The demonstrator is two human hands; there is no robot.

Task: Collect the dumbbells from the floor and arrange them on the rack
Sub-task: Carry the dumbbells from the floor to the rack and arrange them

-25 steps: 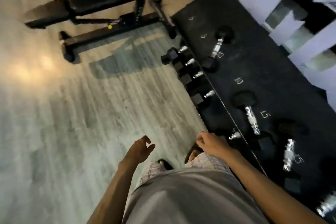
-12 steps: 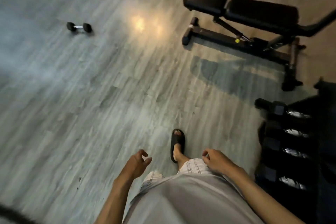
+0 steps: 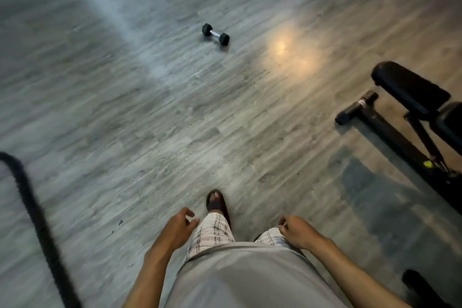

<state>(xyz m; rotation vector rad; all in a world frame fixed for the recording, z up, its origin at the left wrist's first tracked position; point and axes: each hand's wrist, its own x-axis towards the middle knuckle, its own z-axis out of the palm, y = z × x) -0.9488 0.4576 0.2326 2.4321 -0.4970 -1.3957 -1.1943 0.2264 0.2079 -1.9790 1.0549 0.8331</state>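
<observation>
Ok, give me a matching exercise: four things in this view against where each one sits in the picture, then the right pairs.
Things:
1. dumbbell
2. weight bench
3. thick black rope
4. sandalled foot

Places:
A. right edge of the view
B. bottom centre, between the hands
C. lying alone on the floor, upper middle
D. curving along the left edge

Pairs: 1-C, 2-A, 3-D, 4-B

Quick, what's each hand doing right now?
Left hand: open, loosely curled, holding nothing.
Right hand: fingers curled, holding nothing.
</observation>
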